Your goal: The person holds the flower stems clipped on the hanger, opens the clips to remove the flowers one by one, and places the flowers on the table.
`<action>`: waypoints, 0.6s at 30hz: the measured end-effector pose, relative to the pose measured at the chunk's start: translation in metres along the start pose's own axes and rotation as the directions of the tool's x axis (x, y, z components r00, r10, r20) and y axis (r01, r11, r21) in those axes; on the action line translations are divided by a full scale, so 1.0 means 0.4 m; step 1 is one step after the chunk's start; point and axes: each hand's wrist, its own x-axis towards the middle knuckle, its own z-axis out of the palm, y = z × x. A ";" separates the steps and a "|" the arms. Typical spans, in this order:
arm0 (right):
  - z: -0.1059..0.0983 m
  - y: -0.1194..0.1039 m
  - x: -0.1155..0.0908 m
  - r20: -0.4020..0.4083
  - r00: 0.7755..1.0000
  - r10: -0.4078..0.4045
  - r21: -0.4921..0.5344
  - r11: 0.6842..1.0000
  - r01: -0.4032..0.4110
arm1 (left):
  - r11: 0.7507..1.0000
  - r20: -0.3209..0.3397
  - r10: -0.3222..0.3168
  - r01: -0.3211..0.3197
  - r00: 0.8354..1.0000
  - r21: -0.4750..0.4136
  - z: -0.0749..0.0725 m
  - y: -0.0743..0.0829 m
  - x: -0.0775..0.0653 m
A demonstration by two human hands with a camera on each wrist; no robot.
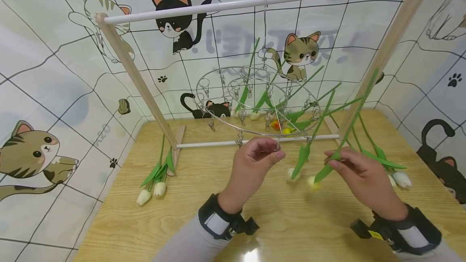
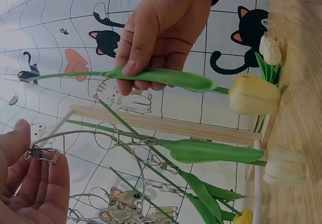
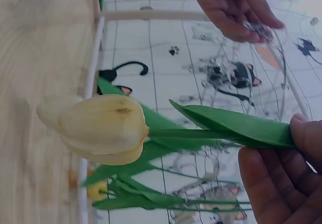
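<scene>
My left hand (image 1: 255, 169) pinches a small metal clip (image 2: 44, 153) at the near edge of a round wire clip hanger (image 1: 280, 135). In my right hand (image 1: 367, 177), a pale yellow tulip (image 3: 108, 128) is held by its leaf and stem, with its bloom pointing down and its stem slanting up. Just right of the left hand, a white tulip (image 2: 285, 164) hangs bloom down from a clip. Farther round the hanger are more tulips, among them an orange one (image 1: 275, 124) and a yellow one (image 1: 287, 131). Other clips dangle without flowers.
The hanger hooks over a white bar (image 1: 218, 6) between wooden posts (image 1: 134, 76). White tulips (image 1: 159, 189) lie at the left foot of the stand, with another white tulip (image 1: 401, 179) on the right. Behind the wooden table (image 1: 145, 229) is a cat-print backdrop.
</scene>
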 end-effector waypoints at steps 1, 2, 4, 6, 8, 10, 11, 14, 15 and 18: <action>-0.012 0.002 0.000 -0.019 1.000 0.020 -0.003 1.000 -0.020 | 1.000 -0.002 0.002 -0.002 1.000 0.002 0.000 0.000 0.000; -0.023 0.005 0.000 -0.033 0.999 0.042 -0.009 0.999 -0.043 | 1.000 -0.005 0.003 -0.003 1.000 0.007 0.000 0.001 0.000; -0.046 0.013 0.003 -0.053 0.994 0.094 -0.021 0.995 -0.095 | 1.000 -0.006 0.008 -0.008 1.000 0.006 -0.001 0.001 0.000; -0.066 0.024 0.008 -0.069 0.988 0.141 -0.011 0.990 -0.142 | 1.000 -0.006 0.011 -0.011 1.000 0.007 -0.001 0.000 0.001; -0.081 0.039 0.014 -0.086 0.981 0.173 -0.021 0.984 -0.176 | 1.000 -0.005 0.010 -0.010 1.000 0.014 -0.002 -0.001 0.001; -0.093 0.058 0.021 -0.101 0.974 0.202 -0.047 0.977 -0.208 | 1.000 -0.003 0.005 -0.005 1.000 0.016 -0.003 -0.003 0.001; -0.098 0.068 0.024 -0.105 0.970 0.218 -0.069 0.972 -0.226 | 1.000 -0.003 0.001 -0.001 1.000 0.017 -0.003 -0.004 0.000; -0.110 0.105 0.033 -0.095 0.958 0.272 -0.167 0.944 -0.285 | 0.999 -0.005 -0.003 0.003 1.000 0.035 -0.004 -0.005 0.000; -0.114 0.118 0.037 -0.082 0.951 0.298 -0.194 0.931 -0.309 | 0.999 -0.005 0.003 -0.003 1.000 0.044 -0.004 -0.006 0.000; -0.126 0.161 0.050 0.010 0.930 0.367 -0.255 0.901 -0.352 | 0.997 0.000 0.027 -0.027 1.000 0.075 -0.004 -0.004 -0.001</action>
